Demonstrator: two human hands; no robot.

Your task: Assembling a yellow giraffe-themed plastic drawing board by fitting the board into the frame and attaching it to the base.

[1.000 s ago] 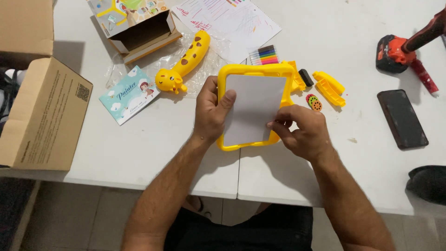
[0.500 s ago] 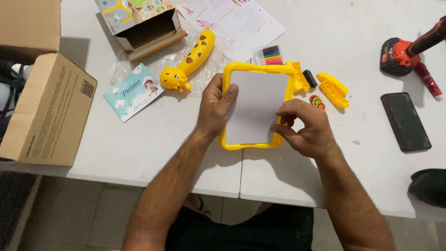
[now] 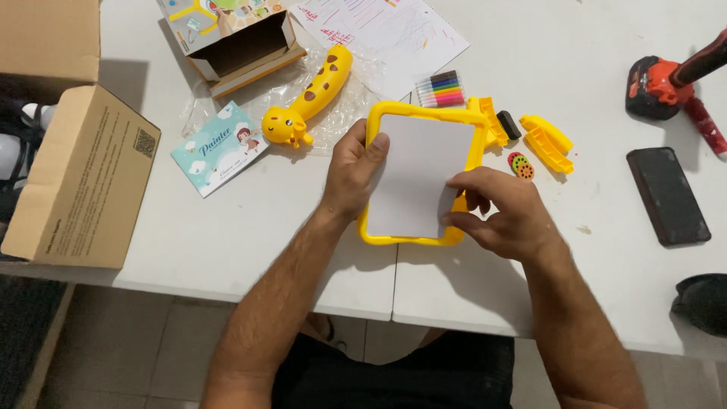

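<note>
Both hands' grips [image 3: 354, 176] [image 3: 503, 213] pinching yellow-framed board [image 3: 419, 178], giraffe toy [image 3: 310, 96], markers [image 3: 440, 89], phone [image 3: 668, 195] nearby.

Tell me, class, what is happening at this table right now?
A person seated at a white table holds a yellow-framed drawing board with both hands. The left hand grips the board's left edge, thumb on the white sheet; the right hand pinches its lower right side. Nearby lie a yellow giraffe-shaped toy, a set of coloured markers, loose yellow plastic parts, a small booklet, an open toy box, a cardboard box, a black phone and a red power tool.
</note>
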